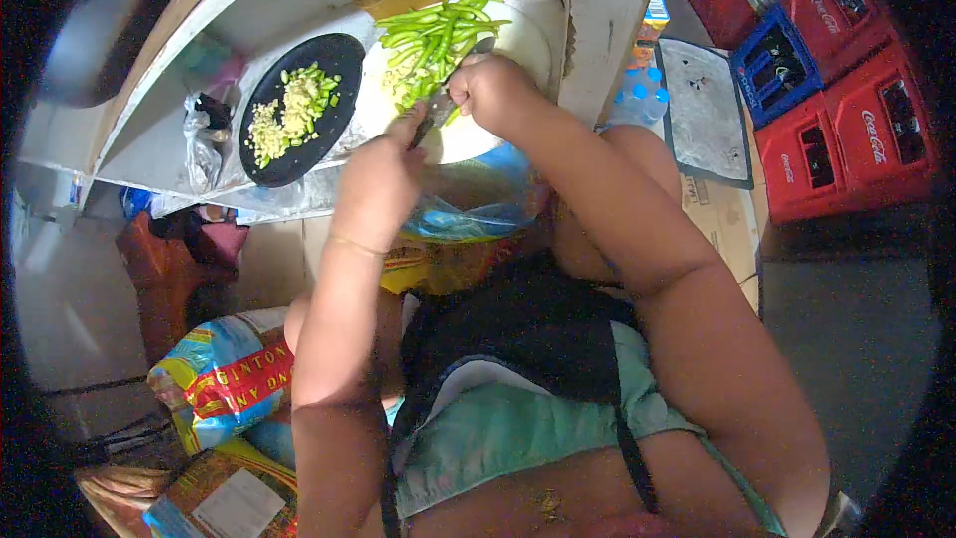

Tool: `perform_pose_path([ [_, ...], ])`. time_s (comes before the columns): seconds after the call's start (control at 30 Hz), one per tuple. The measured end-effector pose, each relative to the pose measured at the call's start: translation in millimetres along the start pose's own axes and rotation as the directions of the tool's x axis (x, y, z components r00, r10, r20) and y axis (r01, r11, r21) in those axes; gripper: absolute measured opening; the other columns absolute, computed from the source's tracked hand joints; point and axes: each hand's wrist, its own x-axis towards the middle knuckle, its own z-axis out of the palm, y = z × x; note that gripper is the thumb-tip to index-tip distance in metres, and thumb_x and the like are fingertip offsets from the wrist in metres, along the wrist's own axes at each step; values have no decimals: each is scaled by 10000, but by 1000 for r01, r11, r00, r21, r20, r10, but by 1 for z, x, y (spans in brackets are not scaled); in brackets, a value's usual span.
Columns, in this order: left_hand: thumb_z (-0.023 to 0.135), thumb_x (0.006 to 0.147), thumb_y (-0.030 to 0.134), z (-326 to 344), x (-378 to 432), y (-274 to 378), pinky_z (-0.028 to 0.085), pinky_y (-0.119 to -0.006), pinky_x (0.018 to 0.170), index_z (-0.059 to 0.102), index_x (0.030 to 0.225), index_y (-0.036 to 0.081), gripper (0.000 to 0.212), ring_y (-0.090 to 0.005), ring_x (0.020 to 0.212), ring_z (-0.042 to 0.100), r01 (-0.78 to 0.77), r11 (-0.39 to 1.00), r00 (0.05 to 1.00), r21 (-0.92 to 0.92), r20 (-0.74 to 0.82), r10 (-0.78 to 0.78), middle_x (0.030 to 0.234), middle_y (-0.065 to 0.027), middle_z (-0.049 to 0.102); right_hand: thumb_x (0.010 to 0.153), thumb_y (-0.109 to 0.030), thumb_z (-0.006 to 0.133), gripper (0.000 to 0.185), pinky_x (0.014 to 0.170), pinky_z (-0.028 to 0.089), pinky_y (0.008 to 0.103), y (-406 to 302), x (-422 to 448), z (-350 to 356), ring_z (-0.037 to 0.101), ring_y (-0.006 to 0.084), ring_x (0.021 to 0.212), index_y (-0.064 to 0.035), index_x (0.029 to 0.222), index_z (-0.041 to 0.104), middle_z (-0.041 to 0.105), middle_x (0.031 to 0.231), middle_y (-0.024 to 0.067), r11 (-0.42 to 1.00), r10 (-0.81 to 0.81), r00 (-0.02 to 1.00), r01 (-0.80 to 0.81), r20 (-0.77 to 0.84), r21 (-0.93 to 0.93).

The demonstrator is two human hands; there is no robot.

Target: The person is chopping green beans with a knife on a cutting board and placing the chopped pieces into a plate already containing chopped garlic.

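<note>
My right hand [489, 90] is closed in a fist around a knife. Its blade [435, 116] points down toward my left hand [381, 179]. The fingers of my left hand touch the blade near its tip; whether they pinch it is hard to see. Both hands are over a round white board [482, 138]. Whole long green chillies [441, 22] are heaped at the board's far side, with chopped pale and green bits [403, 86] beside them. Left of the board, a round black plate [343, 78] holds chopped green pieces and minced pale bits, perhaps garlic [299, 108].
A white post [601, 22] rises right of the board. A crumpled plastic bag [203, 149] lies left of the plate. Red crates [844, 142], a blue crate [777, 63] and blue-capped bottles [638, 101] are at the right. A printed sack [231, 373] is at lower left.
</note>
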Motion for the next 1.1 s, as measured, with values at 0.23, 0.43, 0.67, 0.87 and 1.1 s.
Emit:
perform_pose_path([
  [0.23, 572, 885, 114, 25, -10, -2, 521, -518, 796, 558, 1369, 135, 484, -427, 885, 668, -10, 1000, 996, 18, -84, 11, 939, -283, 674, 659, 37, 647, 94, 618, 505, 393, 0, -2, 8, 634, 287, 693, -56, 677, 648, 623, 708, 127, 996, 89, 996, -89, 24, 14],
  [0.43, 596, 863, 104, 2, 2, -8, 525, -505, 804, 539, 1386, 145, 528, -431, 899, 663, -71, 997, 996, 12, -54, 72, 976, -256, 680, 664, 46, 602, 134, 641, 504, 392, -5, -5, 0, 641, 300, 718, -59, 719, 665, 647, 739, 136, 980, 163, 986, -165, 27, 114],
  [0.67, 586, 885, 124, 28, 0, -3, 527, -506, 828, 543, 1388, 140, 505, -437, 927, 664, 20, 1000, 999, 21, -43, -19, 1003, -263, 680, 667, 45, 589, 128, 639, 494, 390, -10, 1, 4, 631, 303, 709, -56, 717, 649, 648, 734, 127, 981, 194, 981, -194, 7, -9],
  [0.87, 636, 890, 151, 1, 17, -4, 531, -511, 804, 531, 1388, 132, 508, -448, 945, 660, -99, 995, 995, -19, -37, 98, 1004, -289, 671, 670, 37, 602, 114, 640, 491, 404, 0, -1, -5, 624, 314, 705, -63, 710, 638, 630, 722, 141, 968, 234, 972, -235, 28, 87],
  [1.1, 536, 869, 49, 14, 2, 6, 527, -506, 787, 467, 1447, 126, 587, -411, 927, 667, -73, 994, 997, 83, 32, 70, 1083, -254, 660, 690, 17, 638, 96, 652, 493, 402, -15, 2, -6, 633, 319, 723, -72, 724, 648, 648, 776, 146, 949, 313, 941, -303, 127, -88],
])
